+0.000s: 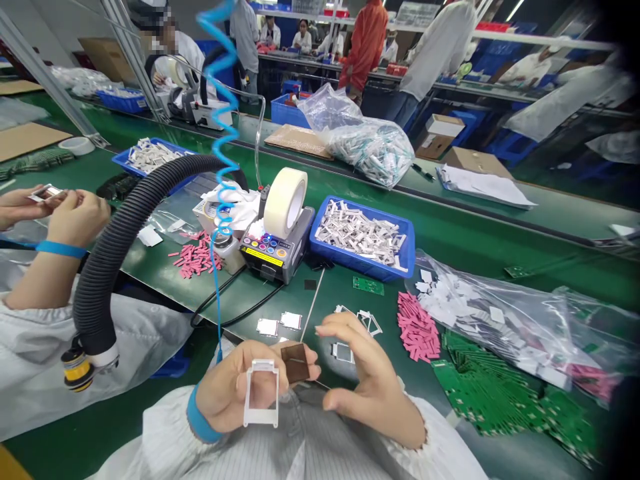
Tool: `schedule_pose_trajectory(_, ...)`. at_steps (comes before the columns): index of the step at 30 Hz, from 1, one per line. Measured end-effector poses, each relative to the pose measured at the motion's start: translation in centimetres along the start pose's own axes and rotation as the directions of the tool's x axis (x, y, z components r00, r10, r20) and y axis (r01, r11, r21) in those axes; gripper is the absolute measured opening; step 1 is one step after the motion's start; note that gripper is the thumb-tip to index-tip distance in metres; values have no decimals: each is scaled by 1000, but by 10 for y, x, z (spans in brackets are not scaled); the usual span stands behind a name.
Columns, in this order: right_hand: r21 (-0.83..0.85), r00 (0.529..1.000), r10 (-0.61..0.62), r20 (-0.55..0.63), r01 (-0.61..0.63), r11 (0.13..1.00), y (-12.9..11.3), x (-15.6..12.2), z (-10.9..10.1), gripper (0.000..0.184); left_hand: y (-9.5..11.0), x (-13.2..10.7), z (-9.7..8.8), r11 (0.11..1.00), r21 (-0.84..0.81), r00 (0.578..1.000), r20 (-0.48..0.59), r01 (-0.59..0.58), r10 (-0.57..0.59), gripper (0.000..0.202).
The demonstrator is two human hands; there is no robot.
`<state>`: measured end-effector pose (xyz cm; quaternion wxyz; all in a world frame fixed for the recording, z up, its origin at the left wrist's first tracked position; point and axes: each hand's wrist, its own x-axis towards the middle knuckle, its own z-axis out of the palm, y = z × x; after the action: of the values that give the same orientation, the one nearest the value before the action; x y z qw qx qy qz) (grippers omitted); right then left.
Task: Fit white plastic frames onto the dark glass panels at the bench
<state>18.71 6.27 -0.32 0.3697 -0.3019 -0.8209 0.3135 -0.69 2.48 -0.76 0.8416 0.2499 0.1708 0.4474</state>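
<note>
My left hand (223,393), with a blue band at its wrist, is closed on a small white plastic frame (261,421) with an open middle. A dark brown see-through square sheet (296,363) lies against the fingers of the same hand. My right hand (367,383) hovers to the right, fingers spread and curved, holding nothing. On the bench beyond my hands lie two white rectangular pieces (291,321) and several more frames (369,323), partly hidden behind my right fingers. A small dark square (310,285) rests farther off.
A tape dispenser (277,250) and a blue bin of white parts (411,250) stand ahead. Pink strips (417,327), green circuit boards (490,383) and a plastic bag of white pieces (465,307) lie right. A black hose (103,267) arches left, near a co-worker's hands (75,213).
</note>
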Motion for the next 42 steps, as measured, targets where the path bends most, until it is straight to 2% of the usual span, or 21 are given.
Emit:
schedule_pose_trajectory(1, 4, 999, -39, 6, 39, 999, -6, 5, -5, 52, 0, 1, 2, 1000, 2, 1000, 10, 13, -13, 35)
schedule_pose_trajectory(3, -36, 995, -97, 34, 98, 994, -11, 13, -9, 41, 0, 2, 4, 999, 4, 999, 5, 36, -36, 37)
schedule_pose_trajectory(6, -32, 993, -108, 45, 109, 993, -8, 16, -7, 26, 2, 3, 5, 998, -5, 998, 4, 57, -57, 38)
schedule_pose_trajectory(9, 30, 997, -78, 27, 77, 997, -4, 17, -12, 24, 1, 4, 0, 992, -92, 996, 20, 92, -91, 35)
schedule_pose_trajectory(12, -13, 986, -156, 54, 157, 987, -7, 24, -28, 24, -7, 6, -12, 966, -178, 982, 40, 190, -185, 37)
schedule_pose_trajectory(15, -143, 919, -304, 250, 345, 928, -17, 39, -42, 21, -15, 8, -19, 943, -153, 955, 61, 296, -290, 44)
schedule_pose_trajectory(19, -171, 797, -357, 488, 488, 856, -29, 58, -49, 20, -16, 12, -14, 917, -105, 923, 55, 384, -380, 38)
schedule_pose_trajectory(24, -160, 696, -345, 630, 551, 819, -31, 70, -44, 19, -11, 13, -6, 877, -10, 877, 21, 481, -481, 43)
schedule_pose_trajectory(26, -140, 657, -340, 673, 565, 814, -31, 71, -42, 22, -11, 13, -6, 871, 11, 871, -2, 492, -492, 39)
schedule_pose_trajectory(28, -107, 637, -353, 685, 567, 816, -29, 72, -41, 23, -13, 13, -6, 864, 32, 864, -26, 503, -502, 33)
schedule_pose_trajectory(31, -65, 652, -405, 641, 571, 818, -25, 67, -39, 21, -18, 12, -7, 855, 39, 856, -28, 516, -516, 29)
schedule_pose_trajectory(33, -88, 670, -415, 615, 581, 809, -23, 58, -38, 27, -23, 11, -8, 870, 6, 870, -19, 493, -493, 24)
schedule_pose_trajectory(37, -292, 763, -295, 575, 528, 797, -22, 31, -28, 57, -31, 11, -17, 913, -124, 914, -74, 388, -399, 22)
schedule_pose_trajectory(40, -362, 823, -220, 524, 449, 817, -23, 12, -26, 67, -33, 12, -25, 912, -160, 908, -130, 378, -399, 25)
schedule_pose_trajectory(42, -365, 880, -136, 455, 324, 873, -18, 4, -37, 66, -33, 13, -26, 917, -161, 908, -154, 366, -390, 32)
